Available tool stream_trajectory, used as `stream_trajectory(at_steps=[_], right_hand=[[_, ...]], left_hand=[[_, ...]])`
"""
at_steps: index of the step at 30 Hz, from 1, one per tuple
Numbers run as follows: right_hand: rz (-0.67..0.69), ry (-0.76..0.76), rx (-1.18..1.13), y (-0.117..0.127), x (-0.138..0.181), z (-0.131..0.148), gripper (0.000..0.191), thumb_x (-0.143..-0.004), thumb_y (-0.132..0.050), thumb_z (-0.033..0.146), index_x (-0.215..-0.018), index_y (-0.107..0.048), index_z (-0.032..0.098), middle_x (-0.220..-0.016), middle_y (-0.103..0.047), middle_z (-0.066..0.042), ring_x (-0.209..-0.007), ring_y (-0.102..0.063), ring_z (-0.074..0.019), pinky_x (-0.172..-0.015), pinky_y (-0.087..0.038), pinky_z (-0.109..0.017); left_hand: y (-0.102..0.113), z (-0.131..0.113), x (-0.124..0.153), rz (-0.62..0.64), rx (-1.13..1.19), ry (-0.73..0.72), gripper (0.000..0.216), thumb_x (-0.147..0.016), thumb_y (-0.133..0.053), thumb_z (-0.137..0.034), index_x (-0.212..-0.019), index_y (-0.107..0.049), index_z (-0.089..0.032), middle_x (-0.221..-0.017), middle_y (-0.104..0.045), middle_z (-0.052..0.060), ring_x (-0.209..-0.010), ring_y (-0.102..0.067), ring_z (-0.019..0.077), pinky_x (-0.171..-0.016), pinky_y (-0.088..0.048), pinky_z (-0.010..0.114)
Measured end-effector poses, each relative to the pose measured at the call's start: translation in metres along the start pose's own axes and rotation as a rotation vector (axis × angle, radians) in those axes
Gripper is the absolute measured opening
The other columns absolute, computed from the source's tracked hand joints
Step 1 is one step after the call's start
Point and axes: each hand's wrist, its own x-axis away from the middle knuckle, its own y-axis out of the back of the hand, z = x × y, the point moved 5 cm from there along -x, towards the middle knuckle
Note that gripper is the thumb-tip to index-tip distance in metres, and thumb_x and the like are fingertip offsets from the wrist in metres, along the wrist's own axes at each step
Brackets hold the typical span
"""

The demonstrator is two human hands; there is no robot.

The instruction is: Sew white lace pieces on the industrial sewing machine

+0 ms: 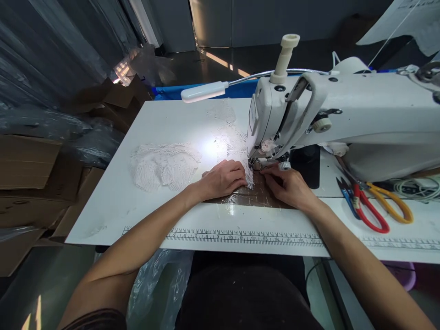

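2 arms [158, 225] [350, 233] reach lace [236, 145] at 1 sewing machine [374, 107].

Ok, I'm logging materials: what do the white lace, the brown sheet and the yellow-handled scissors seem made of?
White lace: matte textile, judging by its openwork; fibre unclear.
Brown sheet: probably glossy plastic film or tape, given its creases and glare.
Yellow-handled scissors: metal-looking grey blades; smooth, evenly coloured handles, likely plastic.

Workshop — sewing machine [343, 105]; cardboard boxes [27, 162]

Lace strip [231, 140] at left end of sewing machine [371, 101]; lace piece [167, 166] farther left on worktop [113, 201]; scissors [393, 199] right, before machine; cardboard boxes [29, 162] left of worktop.
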Motion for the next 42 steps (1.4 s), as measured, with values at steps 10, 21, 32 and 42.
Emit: stream_trajectory(at_steps=[10, 21, 32, 42], right_hand=[[0.055, 0.082, -0.074, -0.015, 0.002, 0.021, 0.024, -0.09, -0.057, 0.036, -0.104, -0.063, 0.017, -0.092, -0.067, -0.009, -0.076, -0.063, -0.019, -0.07, -0.051, -0.034], [0.072, 0.26, 0.111, -0.019, 0.011, 0.021, 0.036, -0.093, -0.046, 0.022, -0.125, -0.063, 0.02, -0.1, -0.06, -0.013, -0.092, -0.059, -0.0241, -0.08, -0.054, -0.043], [0.133, 0.239, -0.062, -0.008, 0.01, 0.019, 0.033, -0.085, -0.053, 0.017, -0.111, -0.073, 0.023, -0.103, -0.064, -0.008, -0.091, -0.061, -0.0192, -0.082, -0.053, -0.035], [-0.021, 0.107, 0.056, -0.014, 0.007, 0.003, 0.037, -0.09, -0.045, 0.018, -0.121, -0.066, 0.016, -0.102, -0.061, -0.012, -0.086, -0.062, -0.02, -0.078, -0.055, -0.036]], left_hand=[[0.009, -0.001, -0.002, -0.146, 0.04, 0.065, 0.02, -0.094, -0.052, -0.022, -0.08, -0.064, -0.015, -0.094, -0.068, 0.007, -0.084, -0.064, 0.0164, -0.081, -0.05, 0.038], [0.015, -0.004, 0.002, -0.306, -0.037, -0.087, 0.011, -0.093, -0.054, -0.015, -0.084, -0.061, -0.015, -0.098, -0.069, 0.008, -0.09, -0.067, 0.015, -0.075, -0.061, 0.031], [-0.002, -0.01, 0.003, -0.087, -0.189, -0.222, 0.01, -0.094, -0.056, -0.019, -0.092, -0.066, -0.015, -0.096, -0.072, 0.007, -0.081, -0.065, 0.0151, -0.075, -0.055, 0.032], [-0.004, -0.01, 0.004, -0.142, -0.184, -0.199, 0.015, -0.094, -0.055, -0.019, -0.086, -0.066, -0.017, -0.095, -0.072, 0.005, -0.077, -0.063, 0.0134, -0.074, -0.05, 0.033]])
